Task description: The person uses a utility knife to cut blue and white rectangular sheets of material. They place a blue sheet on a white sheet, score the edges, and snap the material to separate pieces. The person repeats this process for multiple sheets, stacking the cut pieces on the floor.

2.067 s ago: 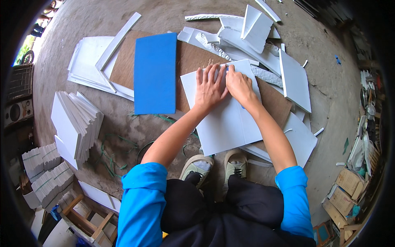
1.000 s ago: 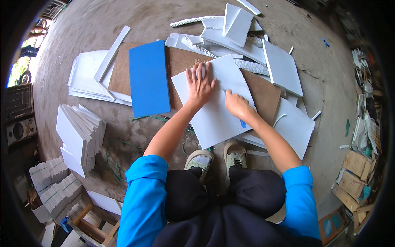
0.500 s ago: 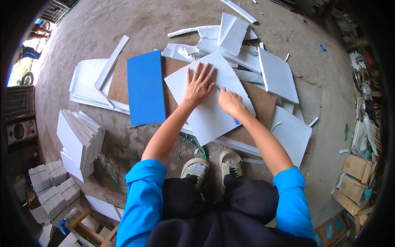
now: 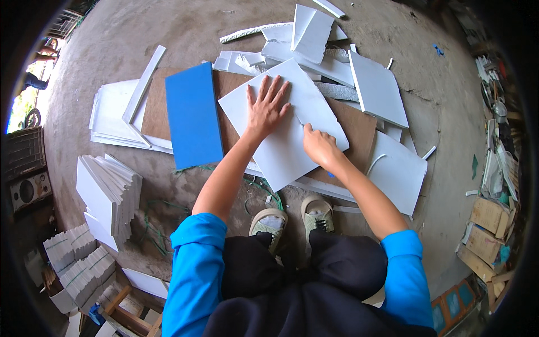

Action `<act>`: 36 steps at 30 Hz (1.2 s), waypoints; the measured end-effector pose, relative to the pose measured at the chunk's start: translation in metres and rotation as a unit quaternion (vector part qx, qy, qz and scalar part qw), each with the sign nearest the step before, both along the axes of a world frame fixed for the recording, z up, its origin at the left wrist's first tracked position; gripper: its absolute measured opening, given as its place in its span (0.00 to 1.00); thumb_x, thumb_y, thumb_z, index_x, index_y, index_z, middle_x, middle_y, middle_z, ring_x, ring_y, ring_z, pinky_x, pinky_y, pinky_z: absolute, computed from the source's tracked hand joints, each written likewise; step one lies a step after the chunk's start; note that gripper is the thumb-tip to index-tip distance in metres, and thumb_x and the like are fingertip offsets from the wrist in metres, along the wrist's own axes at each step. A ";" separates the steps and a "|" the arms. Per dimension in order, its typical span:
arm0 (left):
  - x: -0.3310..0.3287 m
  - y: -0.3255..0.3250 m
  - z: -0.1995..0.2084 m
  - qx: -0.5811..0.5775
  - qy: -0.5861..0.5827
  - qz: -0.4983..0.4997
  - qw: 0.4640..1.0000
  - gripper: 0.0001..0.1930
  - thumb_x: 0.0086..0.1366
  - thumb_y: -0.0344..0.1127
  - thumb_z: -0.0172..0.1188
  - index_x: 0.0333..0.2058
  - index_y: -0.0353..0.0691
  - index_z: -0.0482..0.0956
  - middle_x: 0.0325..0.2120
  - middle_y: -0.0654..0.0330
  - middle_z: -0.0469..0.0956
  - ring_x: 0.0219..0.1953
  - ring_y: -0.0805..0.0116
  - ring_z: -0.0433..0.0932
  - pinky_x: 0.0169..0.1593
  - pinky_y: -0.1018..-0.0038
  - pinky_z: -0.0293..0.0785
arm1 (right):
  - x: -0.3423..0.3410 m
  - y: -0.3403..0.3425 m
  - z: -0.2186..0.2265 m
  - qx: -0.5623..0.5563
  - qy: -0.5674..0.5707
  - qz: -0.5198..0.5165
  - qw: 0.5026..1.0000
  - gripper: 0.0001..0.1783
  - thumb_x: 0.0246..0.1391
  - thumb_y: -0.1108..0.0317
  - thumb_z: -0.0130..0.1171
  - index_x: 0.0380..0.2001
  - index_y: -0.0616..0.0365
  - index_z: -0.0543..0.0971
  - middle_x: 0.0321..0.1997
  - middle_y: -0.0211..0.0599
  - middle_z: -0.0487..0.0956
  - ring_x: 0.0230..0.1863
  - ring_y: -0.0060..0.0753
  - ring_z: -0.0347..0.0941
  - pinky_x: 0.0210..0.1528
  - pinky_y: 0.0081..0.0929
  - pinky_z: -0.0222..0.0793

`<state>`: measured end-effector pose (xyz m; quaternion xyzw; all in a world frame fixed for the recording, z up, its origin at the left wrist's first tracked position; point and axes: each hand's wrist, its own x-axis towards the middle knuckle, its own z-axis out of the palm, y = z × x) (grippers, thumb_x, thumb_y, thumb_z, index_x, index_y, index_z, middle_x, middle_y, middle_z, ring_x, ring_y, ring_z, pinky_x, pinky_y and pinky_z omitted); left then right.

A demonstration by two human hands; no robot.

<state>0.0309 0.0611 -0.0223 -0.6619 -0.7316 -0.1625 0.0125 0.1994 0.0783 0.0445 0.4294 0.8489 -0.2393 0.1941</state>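
Observation:
A white foam board lies turned at an angle on a brown wooden board. My left hand presses flat on its upper part, fingers spread. To its right, my right hand is closed around a knife; only the thin blade shows, pointing up and left against the white surface. The handle is hidden in my fist. A blue panel rests on the wooden board, left of my left hand.
White foam offcuts are heaped beyond the board. More white sheets lie at the left, with a leaning stack nearer me. Bundled white strips stand lower left. Cardboard boxes line the right side. Green string trails over the floor.
My right hand has drawn the blade down and slightly right over the white board, away from my left hand. My left hand stays flat on the board. The whole view has shifted a little.

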 end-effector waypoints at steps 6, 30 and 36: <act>0.000 0.001 -0.003 -0.005 0.005 -0.002 1.000 0.29 0.59 0.52 0.46 0.59 0.60 0.53 0.61 0.68 0.49 0.64 0.64 0.42 0.59 0.42 0.34 | 0.035 -0.021 0.003 -0.021 0.000 -0.007 1.000 0.11 0.50 0.72 0.39 0.36 0.67 0.64 0.29 0.61 0.75 0.36 0.56 0.74 0.38 0.47 0.68; -0.001 -0.002 -0.002 -0.006 -0.007 -0.008 1.000 0.37 0.51 0.63 0.45 0.59 0.57 0.54 0.62 0.64 0.47 0.64 0.61 0.40 0.58 0.40 0.30 | 0.005 0.008 -0.005 0.095 0.055 0.045 0.993 0.10 0.54 0.65 0.42 0.33 0.62 0.66 0.21 0.50 0.76 0.27 0.49 0.76 0.31 0.43 0.69; -0.001 -0.002 -0.001 -0.003 -0.013 -0.010 1.000 0.39 0.50 0.66 0.46 0.59 0.57 0.54 0.62 0.64 0.48 0.64 0.61 0.40 0.58 0.41 0.29 | 0.003 0.005 -0.007 0.094 0.029 0.045 0.994 0.08 0.51 0.69 0.42 0.32 0.63 0.66 0.22 0.51 0.77 0.29 0.50 0.76 0.33 0.43 0.70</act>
